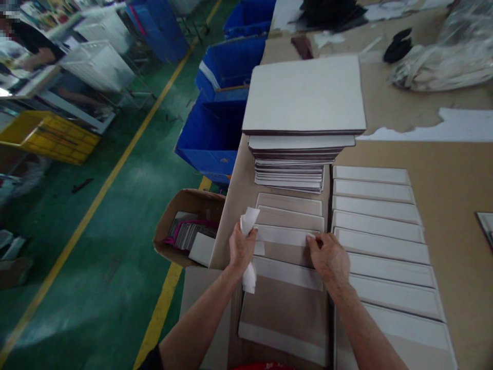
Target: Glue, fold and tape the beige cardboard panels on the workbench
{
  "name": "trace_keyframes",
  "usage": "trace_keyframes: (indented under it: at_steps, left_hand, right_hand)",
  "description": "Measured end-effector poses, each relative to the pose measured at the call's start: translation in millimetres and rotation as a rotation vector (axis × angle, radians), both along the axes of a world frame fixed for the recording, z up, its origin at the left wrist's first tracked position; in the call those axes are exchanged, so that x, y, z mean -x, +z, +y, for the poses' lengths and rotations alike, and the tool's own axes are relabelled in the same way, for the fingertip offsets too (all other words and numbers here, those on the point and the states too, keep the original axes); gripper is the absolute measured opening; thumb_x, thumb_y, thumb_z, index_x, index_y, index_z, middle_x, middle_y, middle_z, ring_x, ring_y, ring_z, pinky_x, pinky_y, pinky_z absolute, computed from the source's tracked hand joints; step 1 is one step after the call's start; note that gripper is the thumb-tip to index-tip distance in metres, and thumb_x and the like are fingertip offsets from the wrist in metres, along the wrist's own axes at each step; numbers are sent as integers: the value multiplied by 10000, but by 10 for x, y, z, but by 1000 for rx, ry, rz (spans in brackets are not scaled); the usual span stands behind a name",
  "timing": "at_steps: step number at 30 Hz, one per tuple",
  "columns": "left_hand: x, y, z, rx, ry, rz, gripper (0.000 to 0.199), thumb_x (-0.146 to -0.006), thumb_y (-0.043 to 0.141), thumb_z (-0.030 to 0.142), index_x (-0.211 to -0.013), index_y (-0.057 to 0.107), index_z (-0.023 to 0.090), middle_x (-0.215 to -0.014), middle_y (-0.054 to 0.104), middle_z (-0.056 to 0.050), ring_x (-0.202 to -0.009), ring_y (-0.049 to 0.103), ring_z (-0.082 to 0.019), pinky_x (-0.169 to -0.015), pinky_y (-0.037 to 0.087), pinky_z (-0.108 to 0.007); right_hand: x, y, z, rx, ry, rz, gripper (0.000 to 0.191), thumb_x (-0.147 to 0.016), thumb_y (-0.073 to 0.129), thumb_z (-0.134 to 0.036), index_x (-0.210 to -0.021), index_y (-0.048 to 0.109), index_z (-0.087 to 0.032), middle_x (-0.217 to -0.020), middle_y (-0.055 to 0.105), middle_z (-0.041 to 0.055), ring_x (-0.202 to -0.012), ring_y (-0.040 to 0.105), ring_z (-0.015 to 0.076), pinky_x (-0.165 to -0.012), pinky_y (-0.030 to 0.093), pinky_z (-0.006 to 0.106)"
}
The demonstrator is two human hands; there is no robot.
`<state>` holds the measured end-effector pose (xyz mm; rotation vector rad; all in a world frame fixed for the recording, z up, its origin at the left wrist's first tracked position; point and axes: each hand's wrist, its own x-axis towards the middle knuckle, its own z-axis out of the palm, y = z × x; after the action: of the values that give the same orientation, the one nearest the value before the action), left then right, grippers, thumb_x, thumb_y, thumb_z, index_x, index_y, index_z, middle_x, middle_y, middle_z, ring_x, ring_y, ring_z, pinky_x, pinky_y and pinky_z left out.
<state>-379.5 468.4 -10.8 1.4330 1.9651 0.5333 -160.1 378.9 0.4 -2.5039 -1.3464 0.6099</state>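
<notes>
My left hand (242,247) is closed round a bundle of white strips (249,280), whose ends stick out above and below the fist. Between my hands a white strip (285,235) lies across the top edge of a brown panel (288,253). The right end of that strip is pinched in the fingers of my right hand (329,257). Nearer to me lies a larger brown panel (285,313) with pale bands along its top and bottom edges. More brown panels (289,204) overlap just beyond my hands.
A tall stack of white-topped panels (304,95) stands at the back. Overlapping pale-edged panels (379,236) form a row on the right. Left of the table are a cardboard box (164,241) holding grey pieces and several blue bins (208,159). A person (34,49) sits far left.
</notes>
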Motion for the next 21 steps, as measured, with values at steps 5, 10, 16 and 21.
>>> trace_keyframes:
  at_steps: [5, 10, 16, 21]
  left_hand:
    - [2, -16, -5, 8, 7, 9, 330, -750, 693, 306, -1047, 631, 176, -871, 712, -74, -787, 672, -231, -717, 473, -297]
    - [-12, 4, -15, 8, 3, 17, 336, -760, 684, 311, -1062, 624, 177, -896, 711, -83, -831, 671, -247, -747, 472, -311]
    - [-35, -9, -12, 24, 33, 11, 347, -749, 683, 297, -1067, 614, 174, -941, 706, -93, -883, 664, -255, -782, 469, -324]
    - [-36, 15, 55, 79, 81, -58, 348, -704, 706, 244, -1036, 629, 173, -904, 709, -69, -846, 663, -230, -751, 474, -303]
  right_hand:
    - [11, 26, 41, 59, -2, -16, 251, -924, 521, -393, -812, 649, -209, -884, 650, 51, -698, 578, 185, -605, 337, 305]
    - [6, 53, 84, 138, 1, -14, 250, -928, 504, -392, -832, 644, -209, -930, 665, 66, -733, 610, 203, -606, 344, 313]
    - [-45, 65, 98, 126, -35, -16, 187, -919, 538, -371, -971, 567, -193, -894, 672, 69, -748, 632, 213, -594, 335, 301]
    - [-99, 71, 119, 123, 10, 43, 130, -909, 539, -326, -850, 561, -212, -752, 660, 38, -709, 633, 210, -593, 340, 294]
